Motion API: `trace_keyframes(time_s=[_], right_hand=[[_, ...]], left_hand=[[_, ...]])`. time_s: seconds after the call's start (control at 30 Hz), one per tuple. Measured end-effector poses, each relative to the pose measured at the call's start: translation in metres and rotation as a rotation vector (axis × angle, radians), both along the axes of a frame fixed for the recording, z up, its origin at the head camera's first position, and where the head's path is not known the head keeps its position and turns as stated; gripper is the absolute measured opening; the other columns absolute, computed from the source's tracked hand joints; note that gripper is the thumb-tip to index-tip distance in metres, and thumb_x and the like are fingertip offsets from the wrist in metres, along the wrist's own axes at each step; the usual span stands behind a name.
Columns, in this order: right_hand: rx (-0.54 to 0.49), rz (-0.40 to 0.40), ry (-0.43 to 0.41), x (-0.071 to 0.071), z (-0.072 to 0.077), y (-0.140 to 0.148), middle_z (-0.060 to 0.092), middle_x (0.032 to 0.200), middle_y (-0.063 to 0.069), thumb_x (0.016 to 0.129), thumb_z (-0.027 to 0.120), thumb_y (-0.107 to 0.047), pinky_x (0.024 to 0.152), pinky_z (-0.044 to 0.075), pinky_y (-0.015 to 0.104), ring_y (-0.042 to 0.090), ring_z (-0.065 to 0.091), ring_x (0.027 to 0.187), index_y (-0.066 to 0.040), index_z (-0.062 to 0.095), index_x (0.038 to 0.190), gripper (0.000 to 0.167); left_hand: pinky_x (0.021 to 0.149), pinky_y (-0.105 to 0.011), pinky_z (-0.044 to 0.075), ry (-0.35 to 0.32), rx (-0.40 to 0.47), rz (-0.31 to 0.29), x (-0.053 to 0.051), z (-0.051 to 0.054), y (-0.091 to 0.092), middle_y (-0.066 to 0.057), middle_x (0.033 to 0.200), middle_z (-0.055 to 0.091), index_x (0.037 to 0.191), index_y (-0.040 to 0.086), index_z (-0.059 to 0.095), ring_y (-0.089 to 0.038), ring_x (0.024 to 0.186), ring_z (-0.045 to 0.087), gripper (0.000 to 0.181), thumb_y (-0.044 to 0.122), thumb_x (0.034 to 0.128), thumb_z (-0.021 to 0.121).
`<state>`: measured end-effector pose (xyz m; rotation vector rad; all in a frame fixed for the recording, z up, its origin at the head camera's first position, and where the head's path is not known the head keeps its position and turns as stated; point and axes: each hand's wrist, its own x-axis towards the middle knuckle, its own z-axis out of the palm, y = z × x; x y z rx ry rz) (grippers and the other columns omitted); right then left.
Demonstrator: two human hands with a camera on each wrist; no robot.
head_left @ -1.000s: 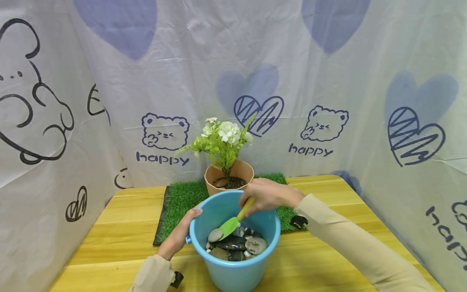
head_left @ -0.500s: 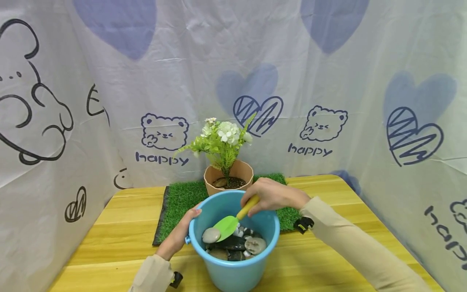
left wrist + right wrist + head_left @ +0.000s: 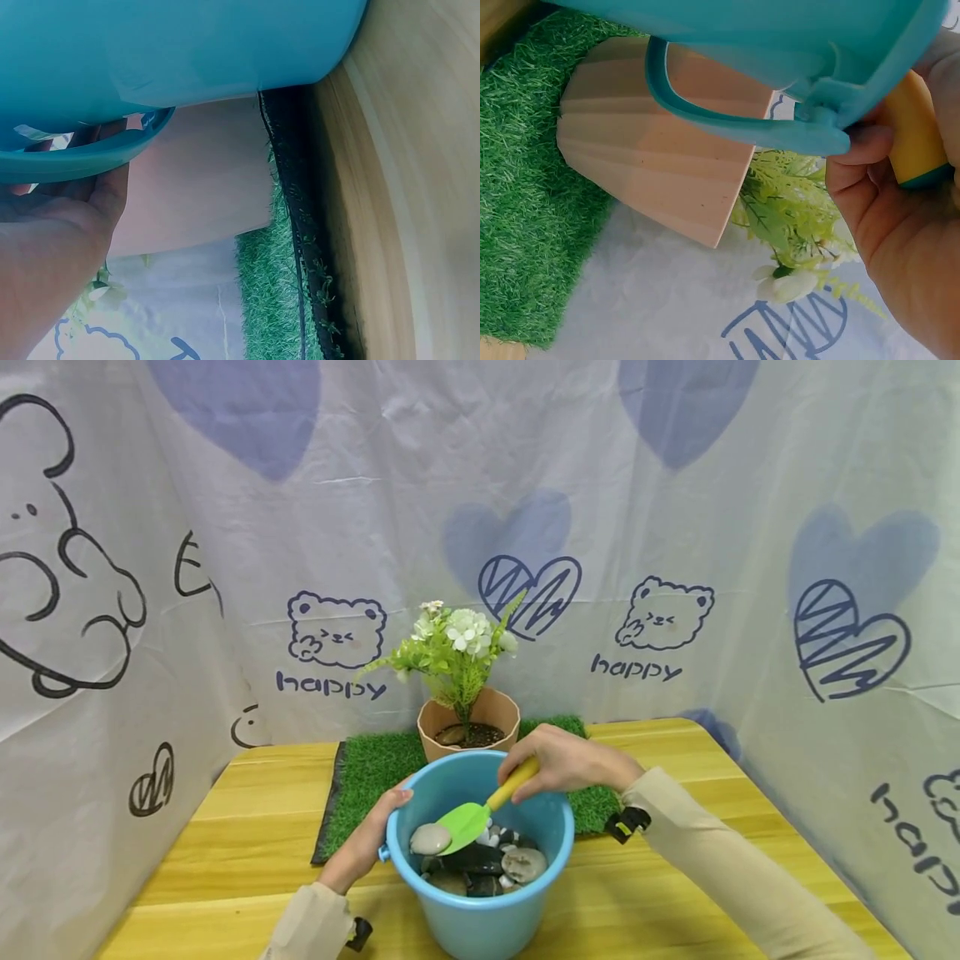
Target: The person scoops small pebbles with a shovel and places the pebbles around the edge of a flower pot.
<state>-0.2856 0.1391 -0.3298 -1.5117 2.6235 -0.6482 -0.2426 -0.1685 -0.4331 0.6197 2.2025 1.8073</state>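
Observation:
A blue bucket holds black, brown and pale stones and small white pebbles. My left hand grips its left rim, the thumb over the edge; in the left wrist view the fingers pass behind the bucket's hanging handle. My right hand grips the yellow handle of a small green trowel over the bucket's far right side. The trowel's blade slants down to the left inside the bucket. At its tip, against the inner left wall, lies a pale oval stone; whether the blade bears it I cannot tell.
Right behind the bucket stands a peach flowerpot with dark soil, a brown stone and a white-flowered plant. It sits on an artificial grass mat. The wooden table is enclosed by a printed white cloth.
The trowel has tilted and shifted slightly left, its handle end rising to the right with my right hand. The pale oval stone has moved left to the bucket wall. My left hand keeps its grip.

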Motion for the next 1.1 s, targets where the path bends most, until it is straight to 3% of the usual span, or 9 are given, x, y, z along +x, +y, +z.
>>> trace_keyframes(time_s=[0.17,0.47,0.77,1.1], right_hand=[[0.021,0.000,0.059,0.002,-0.001,0.000,0.071,0.094,-0.012,0.081,0.080,-0.027,0.067,0.047,0.020,-0.001,0.056,0.072,-0.020,0.076,0.106,0.026],[0.219,-0.029,0.207,0.017,0.004,-0.002,0.055,0.083,-0.013,0.089,0.069,-0.044,0.065,0.040,0.021,0.002,0.046,0.067,-0.025,0.074,0.099,0.022],[0.188,-0.018,0.227,0.016,-0.001,-0.001,0.065,0.089,-0.015,0.088,0.069,-0.044,0.073,0.045,0.022,-0.001,0.052,0.075,-0.026,0.075,0.104,0.025],[0.158,-0.009,0.234,0.008,0.000,0.001,0.063,0.087,-0.018,0.087,0.071,-0.044,0.068,0.040,0.020,0.002,0.046,0.077,-0.027,0.076,0.106,0.026]], left_hand=[[0.112,-0.051,0.026,0.007,0.002,0.000,0.000,0.000,0.000,-0.011,0.161,0.024,0.158,0.025,0.021,-0.039,0.144,0.030,0.061,0.044,0.1003,0.023],[0.111,-0.050,0.030,0.005,-0.001,0.009,0.001,0.002,0.000,-0.013,0.161,0.024,0.158,0.021,0.021,-0.040,0.143,0.032,0.062,0.044,0.1000,0.023],[0.109,-0.047,0.033,-0.006,0.005,-0.004,0.001,0.000,0.000,-0.014,0.160,0.027,0.157,0.021,0.022,-0.040,0.142,0.033,0.061,0.044,0.1007,0.023],[0.111,-0.057,0.031,-0.019,0.004,0.046,0.002,0.001,0.002,-0.015,0.160,0.027,0.157,0.020,0.023,-0.042,0.142,0.033,0.063,0.045,0.0991,0.026]])
